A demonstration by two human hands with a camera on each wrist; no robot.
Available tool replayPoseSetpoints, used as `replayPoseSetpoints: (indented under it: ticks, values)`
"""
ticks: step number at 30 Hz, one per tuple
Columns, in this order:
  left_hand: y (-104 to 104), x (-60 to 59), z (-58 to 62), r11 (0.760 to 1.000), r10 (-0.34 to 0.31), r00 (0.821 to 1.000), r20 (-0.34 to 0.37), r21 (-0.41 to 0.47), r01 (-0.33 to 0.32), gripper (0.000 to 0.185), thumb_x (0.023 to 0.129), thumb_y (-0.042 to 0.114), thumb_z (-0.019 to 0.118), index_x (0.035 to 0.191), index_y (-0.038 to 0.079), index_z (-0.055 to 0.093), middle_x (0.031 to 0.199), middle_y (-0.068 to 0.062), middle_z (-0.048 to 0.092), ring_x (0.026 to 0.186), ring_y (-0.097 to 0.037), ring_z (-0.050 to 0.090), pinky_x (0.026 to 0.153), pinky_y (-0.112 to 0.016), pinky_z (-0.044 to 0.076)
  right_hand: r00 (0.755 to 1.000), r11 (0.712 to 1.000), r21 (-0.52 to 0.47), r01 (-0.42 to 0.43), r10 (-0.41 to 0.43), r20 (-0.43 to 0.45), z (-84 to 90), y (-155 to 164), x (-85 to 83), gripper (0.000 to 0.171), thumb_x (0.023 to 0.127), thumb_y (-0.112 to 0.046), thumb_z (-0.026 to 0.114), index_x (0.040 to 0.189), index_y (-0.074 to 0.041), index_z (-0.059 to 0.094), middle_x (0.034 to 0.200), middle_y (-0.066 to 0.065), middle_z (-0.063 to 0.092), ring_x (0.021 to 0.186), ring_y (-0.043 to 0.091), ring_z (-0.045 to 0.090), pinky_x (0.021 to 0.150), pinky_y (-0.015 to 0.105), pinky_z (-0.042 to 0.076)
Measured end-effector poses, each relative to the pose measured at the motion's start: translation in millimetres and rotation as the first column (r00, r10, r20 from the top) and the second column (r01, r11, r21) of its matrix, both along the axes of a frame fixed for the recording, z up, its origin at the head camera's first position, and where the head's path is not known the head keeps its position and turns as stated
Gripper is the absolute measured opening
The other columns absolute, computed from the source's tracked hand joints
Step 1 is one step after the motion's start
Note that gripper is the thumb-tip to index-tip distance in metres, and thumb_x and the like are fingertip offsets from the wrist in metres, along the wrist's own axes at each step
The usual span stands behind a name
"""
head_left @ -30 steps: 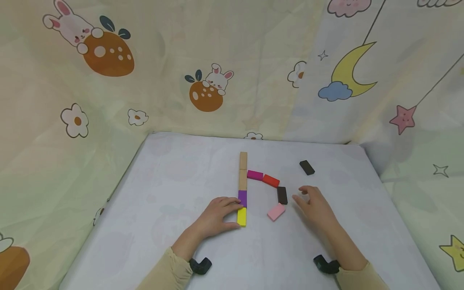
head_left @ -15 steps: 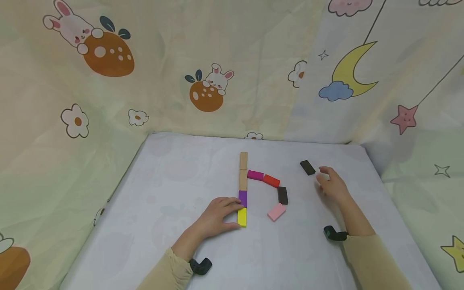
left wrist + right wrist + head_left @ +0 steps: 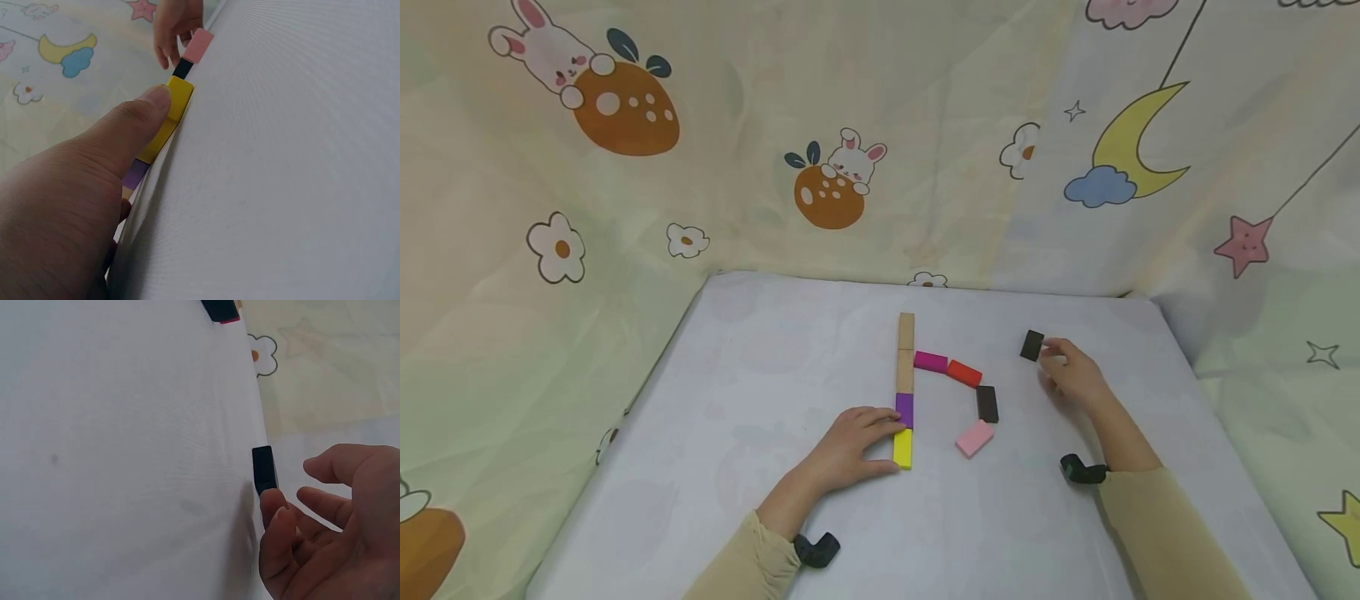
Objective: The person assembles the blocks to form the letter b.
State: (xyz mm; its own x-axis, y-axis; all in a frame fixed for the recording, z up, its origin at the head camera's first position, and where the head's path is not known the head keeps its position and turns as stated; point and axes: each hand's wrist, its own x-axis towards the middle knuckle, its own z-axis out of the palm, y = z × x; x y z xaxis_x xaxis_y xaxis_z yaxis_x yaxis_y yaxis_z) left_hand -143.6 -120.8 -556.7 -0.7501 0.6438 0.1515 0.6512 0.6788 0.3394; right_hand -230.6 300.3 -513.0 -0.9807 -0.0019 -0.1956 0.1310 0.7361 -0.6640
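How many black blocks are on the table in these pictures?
2. One black block lies flat in the curved row, between the red block and the pink block. The other black block is apart, far right, at the right hand fingertips. None seems hidden.

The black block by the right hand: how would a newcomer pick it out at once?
On the white table, a straight column of blocks has a coloured arc curving off its right side. Further right, alone, lies the black block, at the right hand's fingers. The other black block sits within the arc.
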Motion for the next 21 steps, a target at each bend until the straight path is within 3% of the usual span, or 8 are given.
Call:
replayPoseSetpoints:
  ticks: [4, 6, 9, 11, 15, 21]
  values:
    - [0.4, 0.3, 0.1, 1.0, 0.0, 1.0, 0.001, -0.002, 0.0, 0.061, 0.079, 0.065, 0.053, 0.133, 0.04, 0.042, 0.139, 0.02, 0.038, 0.128, -0.011, 0.036, 0.11, -0.04, 0.027, 1.0, 0.999, 0.049, -0.006, 0.007, -0.014, 3.6, 3.0, -10.3, 0.064, 0.092, -0.042, 0.047, 0.144, -0.012, 0.024, 0.134, 0.019, 0.04, 0.077, 0.025, 0.06, 0.062, 0.033, 0.05]
    - [0.7, 0.3, 0.1, 1.0, 0.0, 1.0, 0.0, 0.0, 0.0, 0.061, 0.079, 0.065, 0.053, 0.133, 0.04, 0.042, 0.139, 0.019, 0.038, 0.128, -0.012, 0.036, 0.11, -0.04, 0.028, 1.0, 0.997, 0.078, -0.028, 0.028, -0.003, 5.2, 4.0, -15.4, 0.073, 0.09, -0.044, 0.052, 0.146, -0.012, 0.019, 0.139, 0.023, 0.034, 0.094, 0.033, 0.058, 0.076, 0.045, 0.051]
    - [0.7, 0.2, 0.0, 1.0, 0.001, 1.0, 0.001, 0.0, -0.001, 0.061, 0.079, 0.065, 0.053, 0.134, 0.04, 0.042, 0.139, 0.019, 0.038, 0.128, -0.011, 0.036, 0.109, -0.04, 0.028, 0.998, 0.99, 0.124, -0.069, 0.068, 0.011, 4.9, 4.7, -23.0, 0.079, 0.087, -0.042, 0.056, 0.147, -0.011, 0.015, 0.147, 0.024, 0.023, 0.124, 0.042, 0.038, 0.1, 0.058, 0.034]
    - [0.9, 0.0, 0.0, 1.0, 0.003, 1.0, 0.008, 0.0, -0.003, 0.061, 0.079, 0.065, 0.053, 0.134, 0.041, 0.042, 0.139, 0.019, 0.038, 0.128, -0.011, 0.036, 0.109, -0.04, 0.028, 0.996, 0.985, 0.146, -0.091, 0.09, 0.013, 3.6, 4.8, -27.0, 0.078, 0.087, -0.038, 0.057, 0.147, -0.01, 0.015, 0.149, 0.024, 0.017, 0.134, 0.045, 0.019, 0.106, 0.062, 0.019]
    - [1.4, -0.1, -0.5, 1.0, 0.014, 0.999, 0.031, -0.014, -0.014, 0.061, 0.079, 0.067, 0.051, 0.134, 0.043, 0.04, 0.14, 0.021, 0.037, 0.129, -0.01, 0.035, 0.11, -0.04, 0.027, 0.994, 0.98, 0.167, -0.11, 0.112, -0.004, -1.3, 4.8, -32.6, 0.074, 0.088, -0.034, 0.057, 0.146, -0.008, 0.02, 0.148, 0.026, 0.019, 0.135, 0.047, 0.015, 0.107, 0.062, 0.018]
    - [0.6, 0.0, -0.7, 1.0, 0.019, 0.999, 0.034, -0.023, -0.018, 0.061, 0.079, 0.068, 0.05, 0.134, 0.044, 0.038, 0.14, 0.021, 0.036, 0.129, -0.011, 0.035, 0.111, -0.04, 0.027, 0.996, 0.979, 0.187, -0.087, 0.087, 0.009, -5.8, 0.2, -35.4, 0.083, 0.083, -0.051, 0.059, 0.145, -0.008, 0.023, 0.143, 0.03, 0.022, 0.129, 0.048, 0.025, 0.103, 0.063, 0.024]
